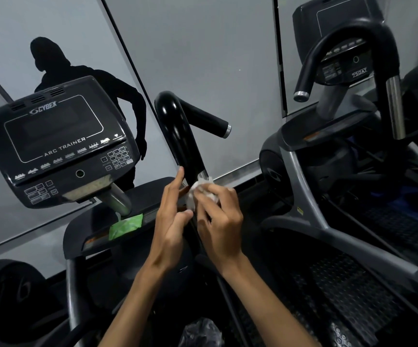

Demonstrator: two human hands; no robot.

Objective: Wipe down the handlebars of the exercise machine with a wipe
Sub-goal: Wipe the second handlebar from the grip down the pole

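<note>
On one handlebar [177, 131]: one wipe [195, 194] (crumpled)

So the console [57, 146] sits off to the left, handlebar [177, 131] rising just right of it. Both hands meet at the bar's lower end: left hand [172, 221], right hand [218, 221] with the wipe [197, 194] between. Wipe packet [125, 225] lies on the shelf [97, 231] below the console. Second machine [340, 146] stands to the right.

Right hand [218, 216] pressing white wipe [197, 194] on black handlebar [177, 136], left hand [172, 219] alongside, fingers extended

1 head view looks forward and down, close over the handlebar [177, 131].
</note>
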